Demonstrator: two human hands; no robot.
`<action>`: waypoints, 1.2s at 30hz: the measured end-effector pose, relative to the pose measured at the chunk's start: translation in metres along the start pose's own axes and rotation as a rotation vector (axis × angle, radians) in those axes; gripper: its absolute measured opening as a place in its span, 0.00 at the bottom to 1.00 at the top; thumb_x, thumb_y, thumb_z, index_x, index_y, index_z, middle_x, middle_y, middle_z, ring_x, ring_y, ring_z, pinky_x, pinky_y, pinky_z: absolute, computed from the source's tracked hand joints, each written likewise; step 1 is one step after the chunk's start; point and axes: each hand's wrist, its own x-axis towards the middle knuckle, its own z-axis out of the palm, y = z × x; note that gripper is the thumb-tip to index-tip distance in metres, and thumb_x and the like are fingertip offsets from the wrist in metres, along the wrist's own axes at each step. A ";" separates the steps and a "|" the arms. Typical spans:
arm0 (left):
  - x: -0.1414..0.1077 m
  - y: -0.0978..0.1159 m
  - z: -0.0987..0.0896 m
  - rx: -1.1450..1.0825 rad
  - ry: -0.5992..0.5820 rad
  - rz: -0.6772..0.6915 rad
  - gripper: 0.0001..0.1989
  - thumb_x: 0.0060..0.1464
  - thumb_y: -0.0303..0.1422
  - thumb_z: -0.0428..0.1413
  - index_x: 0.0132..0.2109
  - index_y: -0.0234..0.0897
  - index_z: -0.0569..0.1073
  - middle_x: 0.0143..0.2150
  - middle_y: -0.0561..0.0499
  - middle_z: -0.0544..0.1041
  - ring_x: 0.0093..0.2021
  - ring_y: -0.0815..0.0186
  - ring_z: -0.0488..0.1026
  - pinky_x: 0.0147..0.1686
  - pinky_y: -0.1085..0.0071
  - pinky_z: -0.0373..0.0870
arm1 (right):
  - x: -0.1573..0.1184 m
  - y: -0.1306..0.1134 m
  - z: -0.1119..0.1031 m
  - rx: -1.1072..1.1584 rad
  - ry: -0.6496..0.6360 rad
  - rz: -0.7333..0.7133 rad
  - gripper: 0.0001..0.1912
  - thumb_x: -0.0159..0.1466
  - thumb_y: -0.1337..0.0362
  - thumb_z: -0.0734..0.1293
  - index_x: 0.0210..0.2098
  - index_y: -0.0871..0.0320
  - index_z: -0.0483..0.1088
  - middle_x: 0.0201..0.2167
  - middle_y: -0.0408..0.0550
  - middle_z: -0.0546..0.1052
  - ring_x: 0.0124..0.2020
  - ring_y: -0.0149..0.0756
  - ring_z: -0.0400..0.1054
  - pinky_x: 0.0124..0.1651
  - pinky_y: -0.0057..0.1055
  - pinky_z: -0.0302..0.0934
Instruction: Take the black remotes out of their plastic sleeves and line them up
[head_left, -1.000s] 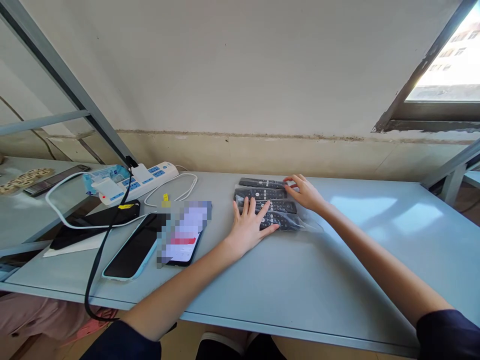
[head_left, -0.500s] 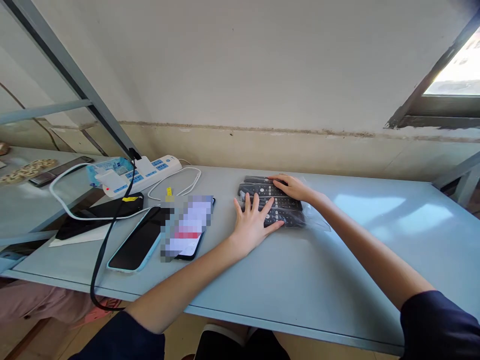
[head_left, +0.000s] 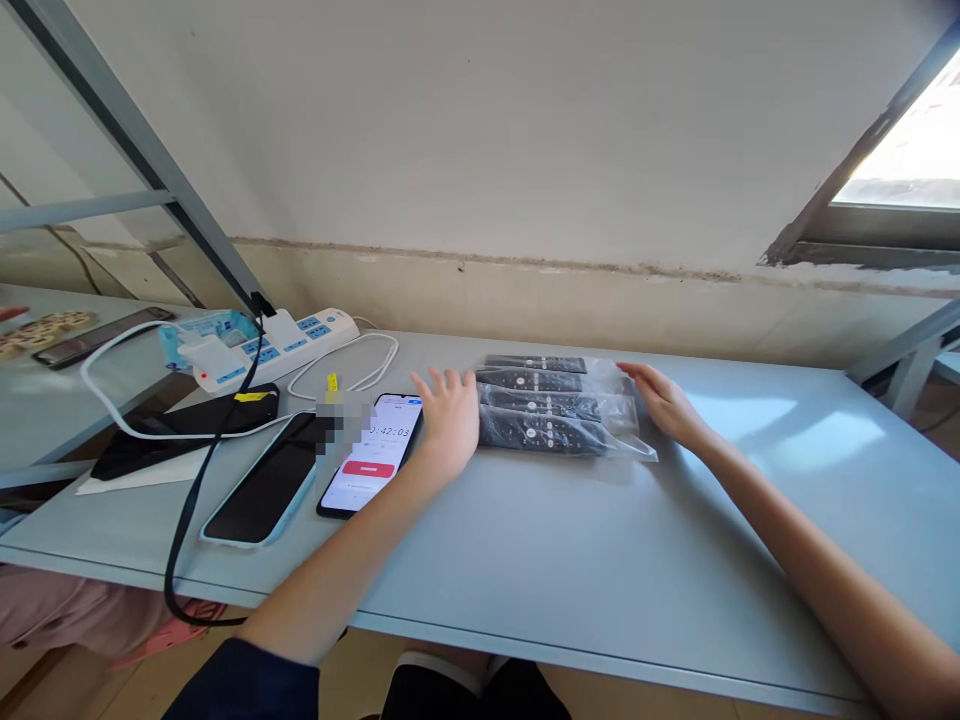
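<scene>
Several black remote controls (head_left: 541, 432) lie side by side on the desk (head_left: 555, 560), each in a clear plastic sleeve. Their long sides face me, stacked from near to far. My left hand (head_left: 450, 420) is at their left ends, fingers spread and palm turned toward them. At the right side, my right hand (head_left: 666, 405) rests on edge by the loose plastic ends (head_left: 626, 445), its fingers stretched out. Neither hand grips anything; whether the fingertips touch the sleeves is hard to tell.
Left of my left hand lie a phone with a lit timer screen (head_left: 367, 470) and a dark-screened phone (head_left: 262, 490). Behind them are a white power strip (head_left: 300, 345), a white cable (head_left: 202, 437) and a black pouch (head_left: 180, 430). A black strap (head_left: 201, 520) hangs over the front edge.
My hands have come off the tops of the remotes. The left moved left to their ends and the right moved right, leaving the row uncovered.
</scene>
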 end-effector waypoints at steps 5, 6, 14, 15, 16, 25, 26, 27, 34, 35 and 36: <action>0.004 -0.005 0.002 0.056 -0.097 0.099 0.23 0.55 0.17 0.42 0.56 0.27 0.67 0.53 0.35 0.73 0.58 0.54 0.67 0.59 0.56 0.56 | -0.018 0.009 0.005 -0.099 -0.003 0.016 0.22 0.59 0.64 0.54 0.50 0.56 0.68 0.47 0.52 0.74 0.49 0.43 0.68 0.53 0.45 0.61; 0.005 -0.004 0.002 0.057 -0.094 0.105 0.22 0.56 0.17 0.41 0.55 0.26 0.67 0.53 0.34 0.73 0.56 0.54 0.68 0.58 0.58 0.58 | -0.018 0.009 0.007 -0.117 -0.002 0.012 0.22 0.59 0.65 0.54 0.49 0.56 0.68 0.47 0.53 0.73 0.49 0.43 0.67 0.53 0.45 0.61; 0.003 -0.003 0.003 0.083 -0.085 0.137 0.23 0.55 0.16 0.41 0.57 0.21 0.65 0.51 0.31 0.72 0.54 0.55 0.70 0.54 0.62 0.61 | -0.020 0.008 0.017 -0.215 0.006 -0.028 0.20 0.61 0.65 0.52 0.45 0.55 0.71 0.48 0.55 0.71 0.48 0.46 0.67 0.50 0.46 0.62; 0.003 -0.004 0.002 0.085 -0.087 0.142 0.24 0.54 0.16 0.41 0.57 0.22 0.65 0.51 0.32 0.73 0.54 0.54 0.70 0.55 0.61 0.60 | -0.021 0.008 0.016 -0.221 0.005 -0.031 0.20 0.62 0.65 0.52 0.46 0.56 0.71 0.48 0.55 0.71 0.48 0.46 0.67 0.50 0.47 0.62; 0.003 -0.005 0.002 0.087 -0.090 0.147 0.24 0.54 0.16 0.42 0.57 0.23 0.66 0.50 0.33 0.73 0.53 0.54 0.71 0.57 0.58 0.57 | -0.021 0.008 0.016 -0.226 0.005 -0.033 0.20 0.62 0.65 0.52 0.46 0.56 0.71 0.48 0.55 0.71 0.48 0.46 0.67 0.50 0.47 0.62; 0.005 0.003 0.008 -0.076 0.205 0.264 0.20 0.63 0.32 0.42 0.59 0.34 0.66 0.55 0.41 0.72 0.59 0.51 0.65 0.60 0.50 0.54 | -0.020 0.006 0.009 -0.226 0.025 -0.051 0.21 0.61 0.67 0.52 0.49 0.54 0.68 0.47 0.53 0.73 0.46 0.44 0.69 0.49 0.46 0.63; 0.003 0.008 0.010 -0.129 0.224 0.319 0.20 0.64 0.36 0.42 0.58 0.36 0.67 0.56 0.42 0.71 0.59 0.52 0.65 0.60 0.51 0.55 | -0.019 0.005 0.006 -0.221 0.037 -0.049 0.22 0.61 0.67 0.52 0.51 0.54 0.67 0.47 0.53 0.73 0.47 0.44 0.69 0.49 0.46 0.63; 0.000 0.012 0.011 -0.173 0.232 0.371 0.20 0.64 0.39 0.43 0.58 0.38 0.67 0.57 0.43 0.70 0.59 0.54 0.65 0.60 0.53 0.57 | -0.018 0.003 0.002 -0.218 0.053 -0.044 0.23 0.61 0.67 0.51 0.53 0.55 0.65 0.47 0.53 0.73 0.48 0.44 0.68 0.50 0.47 0.63; -0.030 0.034 0.005 -0.190 0.175 0.667 0.22 0.61 0.44 0.49 0.54 0.32 0.69 0.54 0.40 0.71 0.58 0.56 0.65 0.48 0.65 0.69 | -0.010 -0.048 -0.007 -0.181 -0.088 -0.216 0.25 0.63 0.49 0.58 0.57 0.50 0.63 0.61 0.51 0.62 0.63 0.48 0.53 0.61 0.51 0.50; -0.033 0.035 0.004 -0.181 0.163 0.698 0.22 0.60 0.44 0.51 0.53 0.31 0.70 0.52 0.40 0.73 0.56 0.56 0.66 0.44 0.66 0.70 | -0.006 -0.058 -0.003 -0.198 -0.161 -0.246 0.26 0.63 0.48 0.58 0.58 0.49 0.63 0.62 0.50 0.60 0.65 0.49 0.49 0.63 0.52 0.45; -0.034 0.035 0.003 -0.172 0.156 0.731 0.22 0.59 0.45 0.52 0.51 0.31 0.71 0.50 0.41 0.74 0.54 0.56 0.68 0.42 0.67 0.70 | -0.001 -0.067 0.002 -0.208 -0.234 -0.257 0.27 0.63 0.47 0.58 0.59 0.48 0.63 0.63 0.48 0.58 0.66 0.48 0.45 0.64 0.52 0.41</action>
